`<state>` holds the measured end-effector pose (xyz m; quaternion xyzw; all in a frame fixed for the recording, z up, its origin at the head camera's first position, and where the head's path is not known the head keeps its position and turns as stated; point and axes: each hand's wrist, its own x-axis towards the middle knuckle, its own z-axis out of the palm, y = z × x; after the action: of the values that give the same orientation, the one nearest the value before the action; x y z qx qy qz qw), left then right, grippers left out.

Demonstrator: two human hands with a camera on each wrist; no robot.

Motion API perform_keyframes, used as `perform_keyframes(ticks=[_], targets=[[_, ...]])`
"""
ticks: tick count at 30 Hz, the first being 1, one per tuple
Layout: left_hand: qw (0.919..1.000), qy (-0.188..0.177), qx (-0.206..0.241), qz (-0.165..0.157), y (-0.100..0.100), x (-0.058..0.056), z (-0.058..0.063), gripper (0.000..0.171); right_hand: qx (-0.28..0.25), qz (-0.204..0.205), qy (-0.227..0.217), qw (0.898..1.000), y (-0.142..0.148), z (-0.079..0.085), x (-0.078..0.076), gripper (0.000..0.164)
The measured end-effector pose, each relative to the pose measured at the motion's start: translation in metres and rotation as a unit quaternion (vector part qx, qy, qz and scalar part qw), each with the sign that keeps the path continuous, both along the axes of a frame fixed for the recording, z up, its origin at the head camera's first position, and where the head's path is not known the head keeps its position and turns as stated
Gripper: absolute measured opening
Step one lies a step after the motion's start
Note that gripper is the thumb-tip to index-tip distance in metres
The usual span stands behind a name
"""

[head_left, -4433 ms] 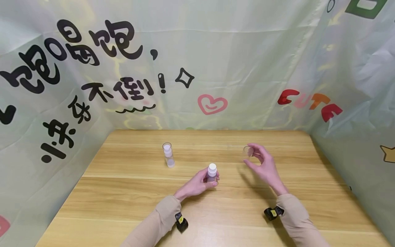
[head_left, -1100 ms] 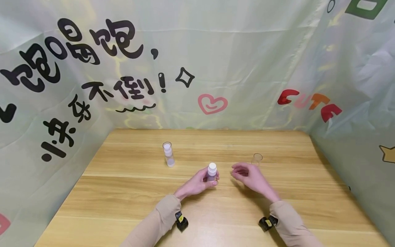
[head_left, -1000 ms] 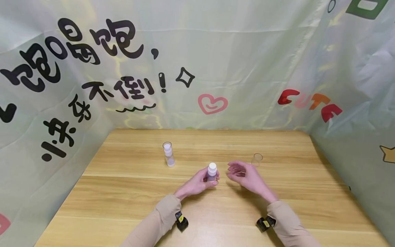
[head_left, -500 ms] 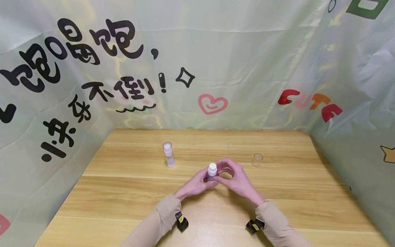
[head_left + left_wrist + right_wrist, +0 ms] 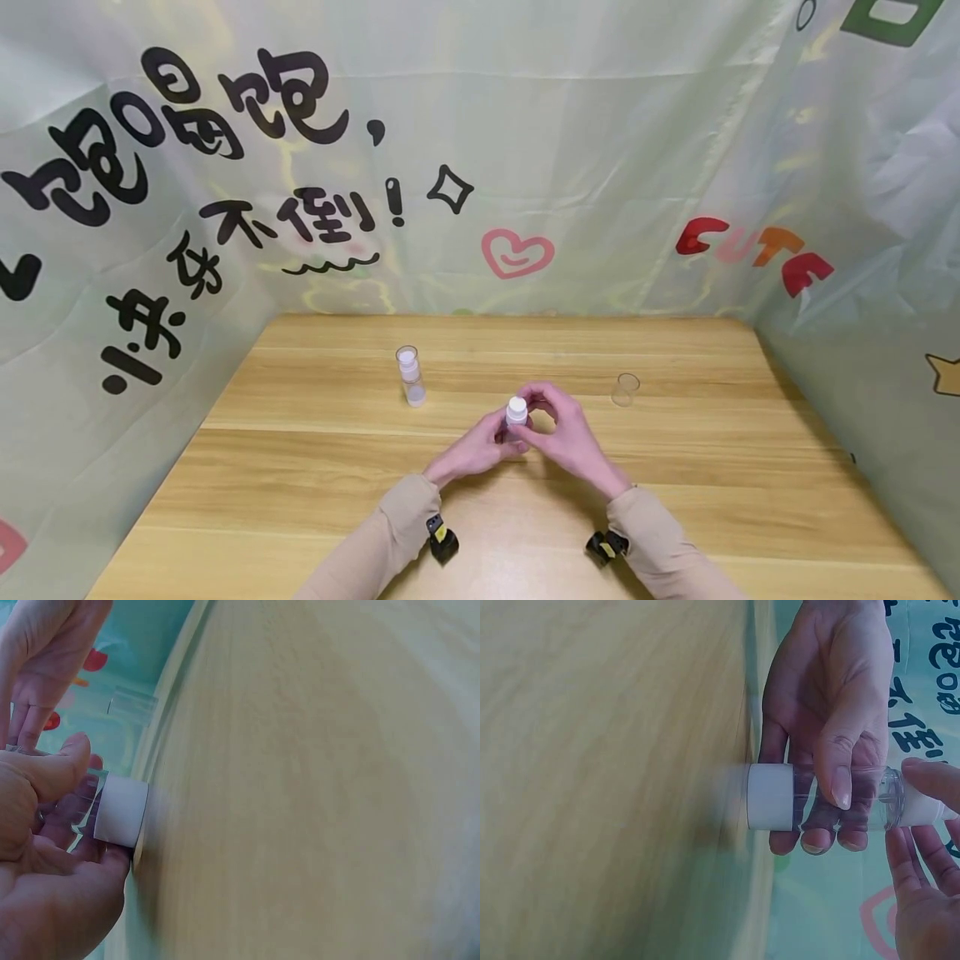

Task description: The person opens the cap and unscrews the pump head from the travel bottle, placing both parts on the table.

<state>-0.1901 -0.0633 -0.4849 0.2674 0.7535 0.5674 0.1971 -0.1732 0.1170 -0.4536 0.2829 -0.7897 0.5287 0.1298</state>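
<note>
My left hand (image 5: 476,450) grips a small clear pump bottle with a white base (image 5: 770,796), thumb on one side and fingers round the other. The bottle is upright, its base at or just above the tabletop. At its neck, the thumb and fingers of my right hand (image 5: 566,433) pinch the white pump collar (image 5: 921,808). The pump's white top (image 5: 517,407) shows between the two hands. To the right, a clear cap (image 5: 626,390) stands by itself on the table, apart from both hands. Fingers hide part of the bottle's body.
A second small pump bottle (image 5: 410,379), with its clear cap on, stands upright to the left on the wooden table (image 5: 300,483). A printed cloth (image 5: 600,167) hangs behind the table and along both sides.
My right hand has let go of the clear cap, leaving it on the table, and has moved left to the bottle's collar. The left hand has stayed in place, still holding the bottle.
</note>
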Motion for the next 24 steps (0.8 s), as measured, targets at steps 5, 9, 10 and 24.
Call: perform_keyframes(ticks=[5, 9, 10, 24], targets=[[1.0000, -0.002, -0.003, 0.000, -0.0003, 0.0004, -0.0006, 0.061, 0.007, -0.005, -0.014, 1.000, -0.0017, 0.0003, 0.0005, 0.047], [1.0000, 0.000, -0.003, 0.000, -0.0005, 0.0007, -0.0008, 0.061, 0.002, -0.006, -0.028, 1.000, -0.0028, 0.0024, 0.0003, 0.044], [1.0000, -0.001, -0.002, -0.001, -0.0005, 0.0008, -0.0009, 0.061, -0.001, -0.007, -0.032, 0.999, -0.0028, 0.0030, 0.0003, 0.044], [1.0000, -0.007, -0.002, -0.004, -0.0011, 0.0003, 0.0002, 0.056, -0.019, 0.006, -0.057, 0.998, 0.0004, 0.0038, -0.0017, 0.041]])
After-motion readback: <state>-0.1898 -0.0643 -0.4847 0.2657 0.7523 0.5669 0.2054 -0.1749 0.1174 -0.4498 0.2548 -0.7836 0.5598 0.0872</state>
